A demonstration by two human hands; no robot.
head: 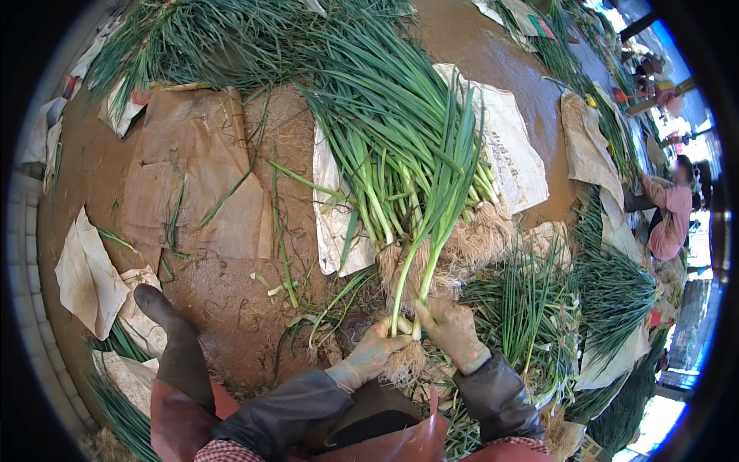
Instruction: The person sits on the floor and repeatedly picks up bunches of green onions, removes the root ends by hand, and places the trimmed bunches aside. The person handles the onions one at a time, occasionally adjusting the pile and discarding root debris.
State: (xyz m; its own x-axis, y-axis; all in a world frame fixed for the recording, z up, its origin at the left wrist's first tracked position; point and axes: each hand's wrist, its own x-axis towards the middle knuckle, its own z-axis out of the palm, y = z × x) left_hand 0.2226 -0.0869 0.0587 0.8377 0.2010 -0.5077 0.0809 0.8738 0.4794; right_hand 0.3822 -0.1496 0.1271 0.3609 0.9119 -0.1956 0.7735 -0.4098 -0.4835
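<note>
Two long-leaved allium stalks point(428, 263), like green garlic or leeks, stand before me with pale roots point(404, 362) hanging below. My left hand point(375, 351), in a dirty glove, grips them just above the roots. My right hand point(455, 334), gloved too, has its curled fingers against the right-hand stalk's pale base; its fingertips are partly hidden. Just beyond lies a large pile of the same plants point(384, 156), roots toward me, on a white woven sack point(514, 156).
Trimmed leaves and loose stalks point(525, 323) heap beside my right arm. A brown sheet point(190, 167) lies on wet, muddy ground at left, near my boot point(173, 329). More greens point(190, 43) lie at the back. A person in pink point(667, 211) sits far right among bundles point(615, 283).
</note>
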